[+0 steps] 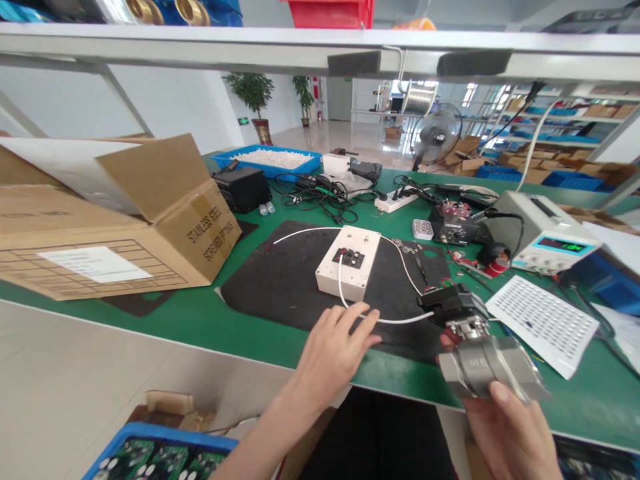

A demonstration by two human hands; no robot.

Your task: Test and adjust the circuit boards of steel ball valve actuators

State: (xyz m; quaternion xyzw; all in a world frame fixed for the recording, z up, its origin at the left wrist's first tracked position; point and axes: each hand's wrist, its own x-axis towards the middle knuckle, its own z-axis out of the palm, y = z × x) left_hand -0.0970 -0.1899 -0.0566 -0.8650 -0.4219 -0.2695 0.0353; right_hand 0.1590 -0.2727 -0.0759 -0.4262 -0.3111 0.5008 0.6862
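My right hand (pixel 513 420) grips a steel ball valve (pixel 487 365), its thumb across the hexagonal metal body. A black electric actuator (pixel 457 303) sits on top of the valve. From the actuator a white cable (pixel 407 321) runs left and loops up to a beige box (pixel 345 272) with black terminals (pixel 349 257) on its face. My left hand (pixel 340 340) is over the front edge of the black mat (pixel 285 293), fingers apart, right by the cable; whether a fingertip touches it I cannot tell.
An opened cardboard carton (pixel 165 227) stands at left. On the right are a power supply (pixel 545 233), a soldering station (pixel 460 230) and a white sheet of small labels (pixel 543 323). Tangled cords and a power strip (pixel 397 200) lie behind the box. A shelf (pixel 280 50) crosses overhead.
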